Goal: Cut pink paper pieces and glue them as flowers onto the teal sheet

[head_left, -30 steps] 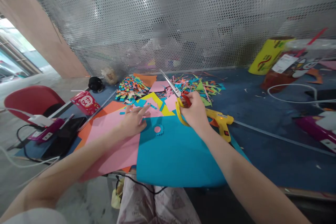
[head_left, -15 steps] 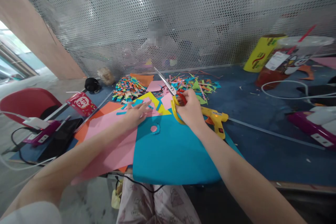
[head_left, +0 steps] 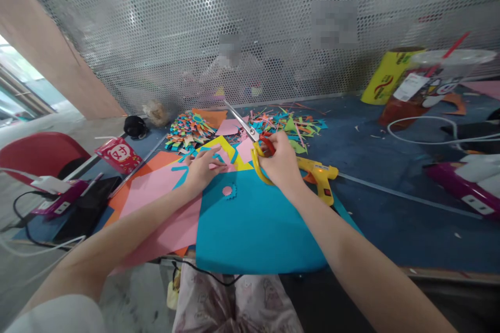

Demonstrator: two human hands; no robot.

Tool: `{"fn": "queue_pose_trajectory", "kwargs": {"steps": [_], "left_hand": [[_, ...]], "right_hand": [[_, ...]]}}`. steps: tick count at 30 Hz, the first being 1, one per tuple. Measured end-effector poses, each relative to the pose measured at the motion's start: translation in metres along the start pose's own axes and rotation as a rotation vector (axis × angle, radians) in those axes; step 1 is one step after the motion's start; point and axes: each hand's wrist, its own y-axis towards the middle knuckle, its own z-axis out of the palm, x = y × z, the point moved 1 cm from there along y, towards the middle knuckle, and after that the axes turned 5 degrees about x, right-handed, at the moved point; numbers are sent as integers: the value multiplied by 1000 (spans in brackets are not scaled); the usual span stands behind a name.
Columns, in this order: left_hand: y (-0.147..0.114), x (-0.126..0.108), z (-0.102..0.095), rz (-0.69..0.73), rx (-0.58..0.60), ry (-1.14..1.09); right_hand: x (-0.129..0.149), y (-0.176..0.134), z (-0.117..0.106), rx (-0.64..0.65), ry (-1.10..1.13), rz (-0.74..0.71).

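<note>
My right hand (head_left: 282, 160) holds scissors (head_left: 250, 130) by their red and yellow handles. The blades are together and point up and away to the left. Fingers outstretched, my left hand (head_left: 203, 169) rests over thin blue paper strips (head_left: 180, 177) and pink scraps on the yellow sheet (head_left: 222, 141). Whether its fingertips pinch a scrap is hard to see, but the fingers look apart. Below it, a small toothed blue and pink paper disc (head_left: 227, 191) lies on a large blue sheet (head_left: 261, 229). A pink sheet (head_left: 164, 223) is under my left forearm.
A yellow glue gun (head_left: 322, 177) lies right of my right hand. Behind are a bundle of coloured paper curls (head_left: 187, 130) and a heap of paper scraps (head_left: 300, 122). A drink carton (head_left: 117, 153) stands left; a plastic cup (head_left: 410, 93) and purple power strip (head_left: 464, 192) are right.
My left hand has shifted a little over the scraps, and some blue strips have moved left onto the pink sheet. The scissors stay in my right hand, nearly still.
</note>
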Motion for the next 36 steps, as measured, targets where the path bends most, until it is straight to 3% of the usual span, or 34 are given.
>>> {"fn": "queue_pose_trajectory", "kwargs": {"steps": [6,11,15,19,23,25,27,32,34,36], "left_hand": [[-1,2,0,-65,-32,-108],[11,2,-18,-19,-66,-354],[55,-7,-21,86,-93,-467],[114,-31,4,137,48,-624],[148,-57,19,215,148,-653],[147,-60,7,250,161,-665],[137,-54,-20,269,140,-668],[95,-9,-99,248,-45,-498],[78,10,-109,168,13,-386],[63,27,-104,58,221,-171]], "right_hand": [[1,0,-1,10,2,19],[5,1,-2,-56,19,5],[10,6,-7,-181,96,-12],[8,12,-15,-286,113,5],[2,12,-14,-250,60,15],[0,10,-10,-210,45,17],[-1,6,-6,-172,30,19],[3,-3,2,-4,-64,-21],[4,-6,4,36,-135,-54],[1,-7,7,58,-199,-67]]}}
